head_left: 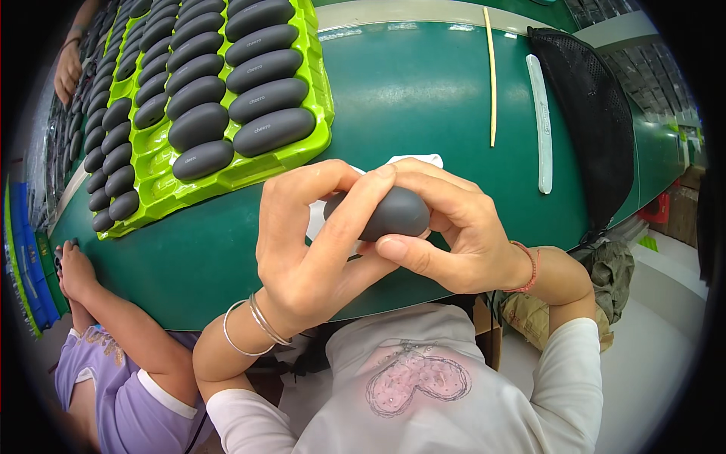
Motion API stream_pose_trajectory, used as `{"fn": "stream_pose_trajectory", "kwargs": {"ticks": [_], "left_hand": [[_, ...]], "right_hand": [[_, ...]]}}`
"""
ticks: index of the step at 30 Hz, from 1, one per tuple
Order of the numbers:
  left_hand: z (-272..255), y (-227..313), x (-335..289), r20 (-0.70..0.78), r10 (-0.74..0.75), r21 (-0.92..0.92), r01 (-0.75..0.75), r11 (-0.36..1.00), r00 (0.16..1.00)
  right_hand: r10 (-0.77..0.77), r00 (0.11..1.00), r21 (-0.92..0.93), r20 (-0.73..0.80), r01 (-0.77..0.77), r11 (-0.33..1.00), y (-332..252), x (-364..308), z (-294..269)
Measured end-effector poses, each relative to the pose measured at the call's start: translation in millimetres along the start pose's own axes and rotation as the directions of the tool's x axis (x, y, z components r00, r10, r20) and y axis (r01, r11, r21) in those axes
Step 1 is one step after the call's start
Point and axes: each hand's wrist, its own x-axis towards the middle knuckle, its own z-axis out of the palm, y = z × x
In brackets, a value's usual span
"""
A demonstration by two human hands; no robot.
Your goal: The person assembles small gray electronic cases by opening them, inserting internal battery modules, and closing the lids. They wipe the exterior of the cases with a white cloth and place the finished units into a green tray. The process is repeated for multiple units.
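Note:
Between both hands, above the near edge of the green table (423, 98), is a dark grey, smooth oval case (398, 214). My left hand (314, 234) grips its left end, with the fingers bent over it. My right hand (461, 231) closes on its right side, the thumb pressed along the near face. A white cloth or sheet (423, 160) shows partly behind the fingers; what it is exactly stays hidden. To the left, a lime-green tray (321, 91) bears rows of similar dark oval cases (274, 132).
A thin wooden stick (491, 83) and a pale flat strip (541, 125) lie right of centre. Beyond them is a black mesh bag (586, 113). A co-worker in a lilac top (125, 401) sits at my left; another person's hand (68, 72) shows at far left. Blue crates (34, 265) stand there.

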Motion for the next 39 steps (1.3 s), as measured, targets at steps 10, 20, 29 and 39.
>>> {"fn": "stream_pose_trajectory", "kwargs": {"ticks": [10,20,29,39], "left_hand": [[-5,1,-1,0.025,0.014,-0.010,-0.014,1.000,1.000],[-2,-2,-2,-0.004,0.074,-0.006,-0.074,0.997,0.997],[-4,-3,-2,0.003,0.046,-0.039,-0.045,0.998,0.999],[-5,-2,1,0.059,0.056,-0.121,-0.048,0.991,0.997]], "right_hand": [[0.344,0.932,0.507,0.113,-0.352,0.787,-8,-1,-9],[0.146,0.989,0.269,0.028,-0.148,0.952,-4,-4,-7],[-0.007,0.997,0.087,-0.074,0.014,0.996,0,-5,5],[-0.274,0.959,-0.379,-0.069,0.228,0.897,-1,-3,-4]]}}
